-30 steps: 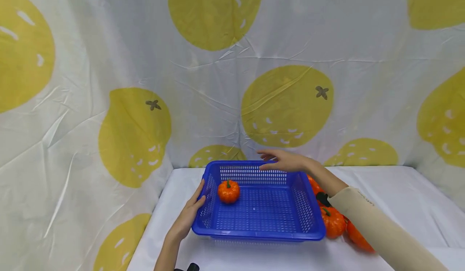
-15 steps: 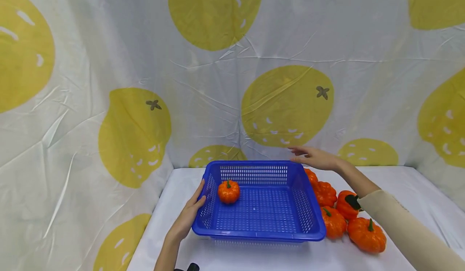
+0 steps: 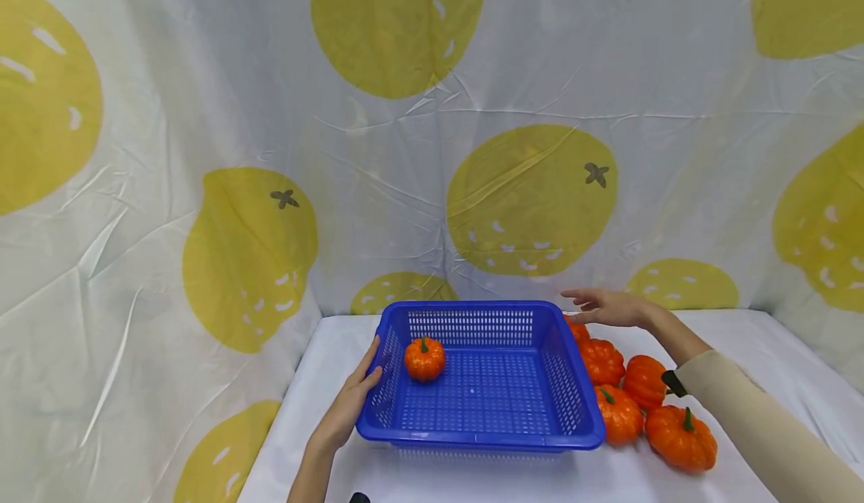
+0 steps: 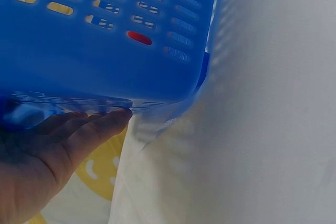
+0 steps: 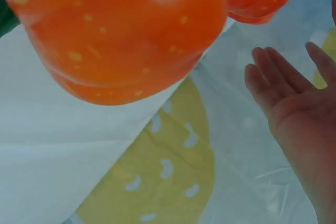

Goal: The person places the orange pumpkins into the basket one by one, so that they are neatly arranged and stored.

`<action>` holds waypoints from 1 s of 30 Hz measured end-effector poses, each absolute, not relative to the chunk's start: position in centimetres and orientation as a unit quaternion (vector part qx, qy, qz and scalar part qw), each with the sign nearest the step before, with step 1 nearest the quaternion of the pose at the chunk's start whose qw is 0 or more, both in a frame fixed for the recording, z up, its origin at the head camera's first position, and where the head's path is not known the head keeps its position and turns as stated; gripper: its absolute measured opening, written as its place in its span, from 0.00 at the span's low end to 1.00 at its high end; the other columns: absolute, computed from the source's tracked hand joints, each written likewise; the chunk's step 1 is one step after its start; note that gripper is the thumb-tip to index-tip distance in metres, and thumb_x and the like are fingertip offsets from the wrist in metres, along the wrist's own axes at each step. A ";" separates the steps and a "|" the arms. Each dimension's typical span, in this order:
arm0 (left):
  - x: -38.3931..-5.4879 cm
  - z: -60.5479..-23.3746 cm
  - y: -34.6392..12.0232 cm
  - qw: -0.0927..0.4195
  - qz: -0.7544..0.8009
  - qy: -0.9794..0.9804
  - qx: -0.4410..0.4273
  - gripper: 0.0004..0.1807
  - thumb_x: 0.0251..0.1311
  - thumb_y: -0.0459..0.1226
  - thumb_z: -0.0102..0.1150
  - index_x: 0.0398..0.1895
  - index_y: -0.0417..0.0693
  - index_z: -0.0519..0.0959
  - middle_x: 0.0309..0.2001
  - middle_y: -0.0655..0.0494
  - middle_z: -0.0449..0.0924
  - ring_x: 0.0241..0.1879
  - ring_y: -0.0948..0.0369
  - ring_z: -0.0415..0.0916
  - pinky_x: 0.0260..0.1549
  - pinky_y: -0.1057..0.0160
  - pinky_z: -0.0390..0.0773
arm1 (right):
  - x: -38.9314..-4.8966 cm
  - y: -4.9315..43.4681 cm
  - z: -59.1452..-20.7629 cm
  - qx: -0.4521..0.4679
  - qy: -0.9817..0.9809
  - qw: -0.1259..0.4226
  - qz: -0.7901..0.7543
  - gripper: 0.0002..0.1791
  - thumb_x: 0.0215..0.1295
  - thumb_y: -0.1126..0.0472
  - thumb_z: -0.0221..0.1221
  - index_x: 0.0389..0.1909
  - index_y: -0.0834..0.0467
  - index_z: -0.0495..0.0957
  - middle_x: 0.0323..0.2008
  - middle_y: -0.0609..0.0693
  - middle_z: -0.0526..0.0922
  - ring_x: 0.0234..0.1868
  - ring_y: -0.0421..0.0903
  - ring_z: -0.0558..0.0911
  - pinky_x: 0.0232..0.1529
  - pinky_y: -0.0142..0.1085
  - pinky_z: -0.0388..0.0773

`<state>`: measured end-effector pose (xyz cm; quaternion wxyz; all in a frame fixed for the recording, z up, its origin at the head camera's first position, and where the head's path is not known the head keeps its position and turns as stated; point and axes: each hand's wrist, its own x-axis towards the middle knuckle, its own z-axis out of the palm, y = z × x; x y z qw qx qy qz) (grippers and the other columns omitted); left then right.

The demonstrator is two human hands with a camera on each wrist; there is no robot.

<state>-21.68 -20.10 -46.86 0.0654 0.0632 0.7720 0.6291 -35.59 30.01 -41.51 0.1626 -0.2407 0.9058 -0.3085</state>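
Observation:
A blue plastic basket (image 3: 481, 437) with slotted walls stands on the white-covered table. One glossy orange pumpkin (image 3: 424, 360) with a green stem lies inside it, towards the left. My left hand (image 3: 344, 413) rests against the basket's left wall, its fingers fairly straight along the side. The left wrist view has those fingertips right at the blue wall (image 4: 105, 61). My right hand (image 3: 610, 308), with straight, spread fingers, hovers beyond the basket's back right corner. Below it sits a pumpkin (image 3: 577, 329), partly hidden by the rim. The right wrist view shows the palm (image 5: 310, 129) holding nothing, beside a large orange pumpkin (image 5: 126, 40).
Right of the basket, more orange pumpkins sit close together: a ribbed one (image 3: 603, 362), one near the sleeve (image 3: 644, 383), one at the basket's edge (image 3: 619, 417) and one in front (image 3: 682, 439). A white cloth with yellow lemons (image 3: 533, 196) hangs behind the table.
My right hand has moved right from above the basket's back edge, then slightly lower, to near the back pumpkin. The left hand, basket and pumpkins keep their places.

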 end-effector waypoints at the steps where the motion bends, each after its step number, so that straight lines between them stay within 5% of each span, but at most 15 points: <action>1: -21.7 -46.9 -20.1 0.065 0.629 0.772 0.063 0.33 0.82 0.42 0.40 0.85 0.58 0.47 0.85 0.44 0.40 0.83 0.38 0.32 0.78 0.30 0.32 | -35.6 30.0 -41.7 -0.238 0.906 0.170 -0.306 0.42 0.74 0.50 0.60 0.79 0.67 0.56 0.72 0.77 0.65 0.71 0.78 0.66 0.65 0.69 0.72; 30: -21.9 -47.1 -20.1 0.068 0.630 0.771 0.062 0.33 0.82 0.42 0.38 0.85 0.59 0.46 0.85 0.45 0.40 0.84 0.39 0.32 0.78 0.30 0.33 | -36.3 29.8 -44.1 -0.256 0.911 0.175 -0.272 0.43 0.70 0.48 0.65 0.76 0.69 0.62 0.70 0.75 0.69 0.68 0.76 0.71 0.63 0.65 0.76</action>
